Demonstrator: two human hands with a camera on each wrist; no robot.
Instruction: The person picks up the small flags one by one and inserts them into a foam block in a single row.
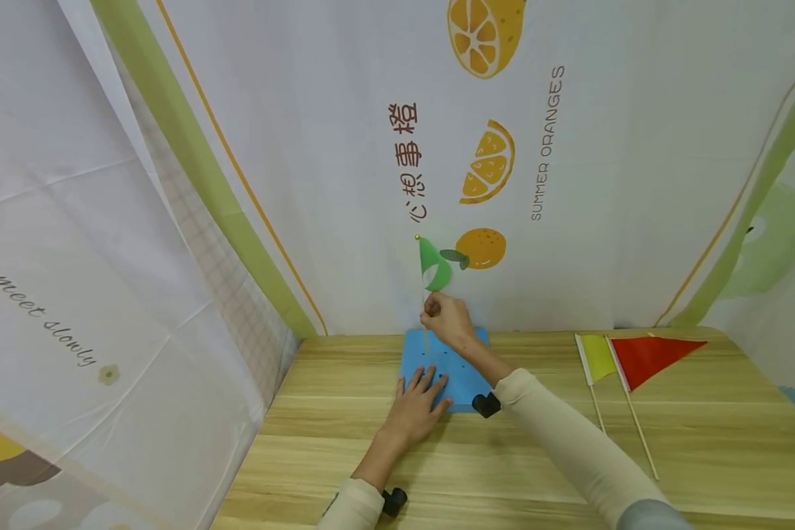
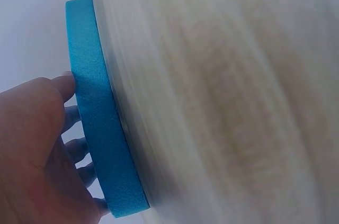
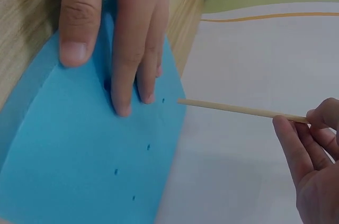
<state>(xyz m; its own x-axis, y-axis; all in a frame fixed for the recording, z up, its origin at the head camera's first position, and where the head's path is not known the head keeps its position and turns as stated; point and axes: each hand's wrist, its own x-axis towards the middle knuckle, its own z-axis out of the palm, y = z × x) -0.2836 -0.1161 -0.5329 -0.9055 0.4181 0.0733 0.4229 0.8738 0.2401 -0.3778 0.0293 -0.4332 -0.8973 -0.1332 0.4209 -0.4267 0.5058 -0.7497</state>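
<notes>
A flat blue foam block (image 1: 460, 386) with several small holes lies on the table. My left hand (image 1: 414, 416) rests on its near left part with fingers spread and straight; the left wrist view shows the thumb at the block's side edge (image 2: 98, 113). Above the block, my right hand (image 1: 445, 320) pinches the thin wooden stick (image 3: 228, 107) of a green flag (image 1: 430, 254) between thumb and fingers. The flag stands upright with a small yellow bead on top. The stick's bare lower end points down at the block near one hole (image 3: 163, 100); it looks out of the hole.
To the right lie a yellow flag (image 1: 596, 357) and a red triangular flag (image 1: 652, 359) on wooden sticks, on the wood-grain table (image 1: 344, 383). A white printed cloth (image 1: 331, 184) hangs behind the table's back edge, with another cloth (image 1: 119, 280) on the left.
</notes>
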